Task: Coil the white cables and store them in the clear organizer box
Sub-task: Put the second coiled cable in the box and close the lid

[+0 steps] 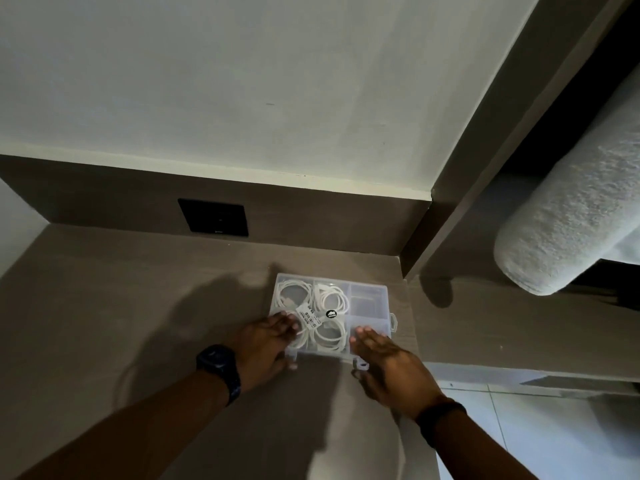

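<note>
The box (367, 299) sits on the brown counter (138, 289), close to the back wall and near the right edge, its clear lid down. Coiled white cables (331, 299) fill the left and middle compartments; the two on the right look bare through the lid. My left hand (268, 344) lies flat and spread on the near left corner of the lid, fingers over a coil, holding nothing. My right hand (388, 362) lies flat on the near right corner, fingers together and extended, also gripping nothing. Between my wrists, the box's front edge shows two small latches (360, 366); I cannot tell whether they are fastened. A watch (218, 367) is on my left wrist.
</note>
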Demonstrator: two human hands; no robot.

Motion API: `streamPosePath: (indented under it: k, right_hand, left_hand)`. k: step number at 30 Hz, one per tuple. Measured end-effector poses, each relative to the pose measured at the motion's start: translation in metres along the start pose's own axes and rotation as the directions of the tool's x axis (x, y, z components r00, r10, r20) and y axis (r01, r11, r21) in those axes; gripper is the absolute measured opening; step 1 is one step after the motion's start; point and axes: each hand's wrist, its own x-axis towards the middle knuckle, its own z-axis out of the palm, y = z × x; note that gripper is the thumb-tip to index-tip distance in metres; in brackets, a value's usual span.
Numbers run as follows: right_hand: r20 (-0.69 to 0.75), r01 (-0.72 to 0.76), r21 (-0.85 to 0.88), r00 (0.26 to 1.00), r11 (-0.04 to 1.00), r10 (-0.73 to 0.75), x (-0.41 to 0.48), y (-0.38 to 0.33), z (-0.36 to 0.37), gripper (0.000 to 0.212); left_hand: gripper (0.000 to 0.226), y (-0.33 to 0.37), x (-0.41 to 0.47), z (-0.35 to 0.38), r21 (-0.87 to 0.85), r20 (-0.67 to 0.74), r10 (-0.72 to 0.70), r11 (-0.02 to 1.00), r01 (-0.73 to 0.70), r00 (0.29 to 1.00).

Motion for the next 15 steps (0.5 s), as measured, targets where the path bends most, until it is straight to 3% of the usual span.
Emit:
streamPosePath:
  k: [10, 15]
  right_hand:
    - [-0.156, -0.009, -0.036, 0.988, 0.999, 0.004, 0.051, 0.026, 0.0, 0.041]
    - [-0.182, -0.04, -0.09, 0.983, 0.995, 0.023, 0.078, 0.038, -0.001, 0.044]
  left_hand:
    - [0.059, -0.033, 0.043, 0.016, 0.036, -0.039, -0.084, 0.996, 0.086, 0.996]
    - [0.062, -0.049, 0.066, 0.024, 0.053, -0.06, -0.158, 0.985, 0.161, 0.986]
